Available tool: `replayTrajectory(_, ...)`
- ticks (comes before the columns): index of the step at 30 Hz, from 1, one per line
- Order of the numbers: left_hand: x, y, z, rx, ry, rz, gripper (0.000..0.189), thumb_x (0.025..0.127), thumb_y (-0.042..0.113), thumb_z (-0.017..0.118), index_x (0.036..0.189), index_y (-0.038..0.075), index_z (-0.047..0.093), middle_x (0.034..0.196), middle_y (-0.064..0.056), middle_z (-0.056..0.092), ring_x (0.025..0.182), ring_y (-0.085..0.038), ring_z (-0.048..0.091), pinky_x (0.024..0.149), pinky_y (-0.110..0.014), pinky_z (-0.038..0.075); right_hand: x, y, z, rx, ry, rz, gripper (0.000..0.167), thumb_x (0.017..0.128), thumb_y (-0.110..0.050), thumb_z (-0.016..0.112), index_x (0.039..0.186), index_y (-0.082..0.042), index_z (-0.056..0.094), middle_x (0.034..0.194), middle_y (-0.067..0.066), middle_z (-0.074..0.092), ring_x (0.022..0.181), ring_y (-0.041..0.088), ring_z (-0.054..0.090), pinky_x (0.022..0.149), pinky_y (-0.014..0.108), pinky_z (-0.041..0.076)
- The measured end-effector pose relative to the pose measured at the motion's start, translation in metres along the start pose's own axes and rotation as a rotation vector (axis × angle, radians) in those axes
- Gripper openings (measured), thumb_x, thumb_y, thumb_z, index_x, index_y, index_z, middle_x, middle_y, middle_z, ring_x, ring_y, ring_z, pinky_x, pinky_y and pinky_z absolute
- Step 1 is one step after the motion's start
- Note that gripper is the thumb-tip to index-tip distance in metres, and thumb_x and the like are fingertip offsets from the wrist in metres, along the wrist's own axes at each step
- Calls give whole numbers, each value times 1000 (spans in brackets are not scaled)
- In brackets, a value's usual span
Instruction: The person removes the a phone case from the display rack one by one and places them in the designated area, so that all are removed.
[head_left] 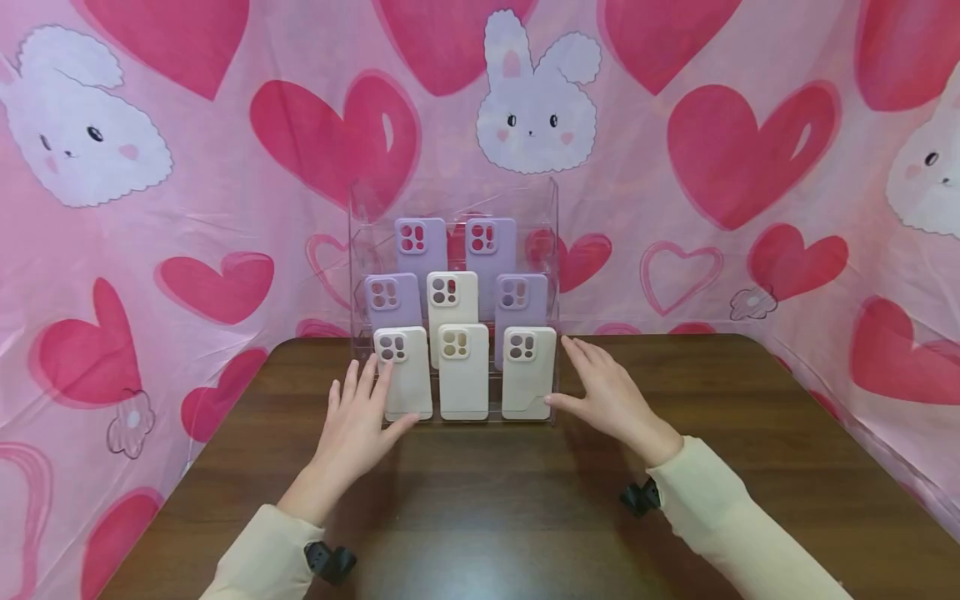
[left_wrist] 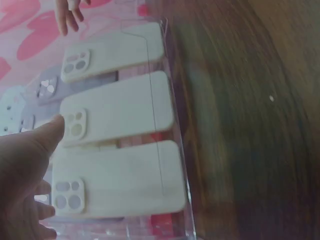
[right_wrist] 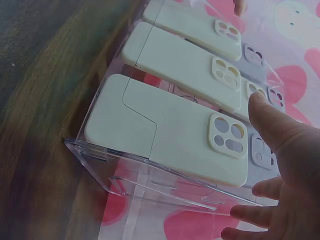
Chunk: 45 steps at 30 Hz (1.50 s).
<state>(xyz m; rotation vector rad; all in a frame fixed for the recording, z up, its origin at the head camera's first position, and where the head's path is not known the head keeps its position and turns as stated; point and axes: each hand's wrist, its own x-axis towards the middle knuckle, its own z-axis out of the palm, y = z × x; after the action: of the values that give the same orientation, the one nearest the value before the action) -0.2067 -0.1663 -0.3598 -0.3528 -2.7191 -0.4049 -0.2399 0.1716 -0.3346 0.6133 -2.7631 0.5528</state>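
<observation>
Loosely spread, the fingers and thumb of a person's left hand (head_left: 352, 432) stand apart at the near left corner of a clear tiered stand (head_left: 455, 200) on a brown wooden table (head_left: 480, 508); whether they touch the front left cream phone case (head_left: 411, 377) is hard to judge. Beside it in the bottom row, a second cream case (head_left: 463, 385) holds the center, with a third (head_left: 529, 375) at right. Behind them, one step up, a cream case (head_left: 454, 308) leans between two lilac ones, while two more lilac cases (head_left: 492, 265) top the display. At far right, the right hand (head_left: 617, 402) frames the stand's edge, fingers nearly straight, thumb parted from them near the third cream case's lower corner.
</observation>
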Motion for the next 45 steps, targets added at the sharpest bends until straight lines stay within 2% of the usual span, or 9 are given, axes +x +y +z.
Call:
replayTrajectory(14,-1,-35,4,-77,140,-31,80,80,33,71,139,-4,32,144,-27,23,132,-45,13,105,-63,13,8,0,-2,95,53,15,86,76,-39,74,143,-5,31,139,19,38,126,37,34,101,56,31)
replayTrajectory(19,-1,-47,7,-107,170,-49,78,80,29,71,138,-6,31,143,-29,23,132,-46,13,105,-62,14,12,0,-3,116,66,20,85,76,-41,74,142,-6,33,140,17,38,127,36,34,100,56,32)
replayTrajectory(29,0,-63,12,-179,174,-87,76,82,26,70,136,-10,32,141,-32,23,131,-48,14,105,-61,16,21,0,-7,146,75,25,82,77,-39,73,141,-5,35,139,17,40,127,35,35,101,56,31)
replayTrajectory(39,1,-73,20,-239,110,-163,75,86,29,66,139,-7,28,144,-29,20,133,-44,12,104,-61,17,27,2,-5,164,103,10,76,78,-35,74,139,-6,40,133,16,46,121,33,42,98,53,37)
replayTrajectory(45,3,-77,28,-275,134,-172,69,86,25,66,137,-6,33,143,-27,25,132,-43,18,103,-61,21,29,3,-1,174,122,3,73,77,-34,75,137,-6,43,131,16,48,119,32,44,97,53,38)
